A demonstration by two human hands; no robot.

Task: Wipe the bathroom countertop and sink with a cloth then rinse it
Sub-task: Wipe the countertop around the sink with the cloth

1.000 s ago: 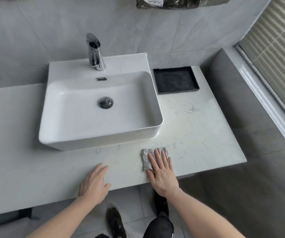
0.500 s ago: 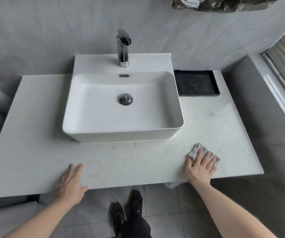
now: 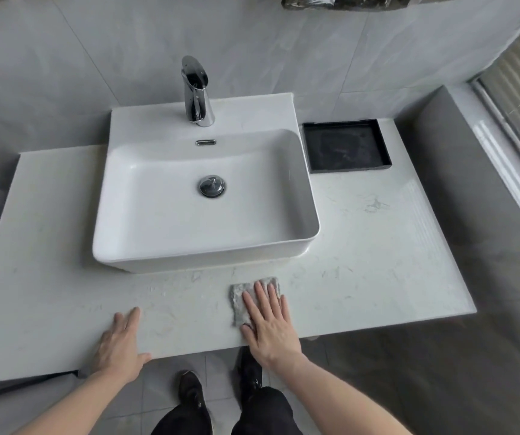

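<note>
Cloth [image 3: 242,299], grey, seemingly folded, flat under splayed right hand [image 3: 269,324]; left hand [image 3: 119,343] flat, empty, on countertop [image 3: 378,262].

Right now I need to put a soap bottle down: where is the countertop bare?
Bare: left of the sink, and right of it below the black tray. Crowded: front strip, with the left hand and the right hand on the cloth.

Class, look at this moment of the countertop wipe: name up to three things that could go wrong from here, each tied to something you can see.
1. The cloth lies near the countertop front edge under the flat right hand; a pull toward the body could push dirt onto the floor.
2. The smudge near the black tray may be missed.
3. The left hand leans on the front edge and may leave prints.
</note>
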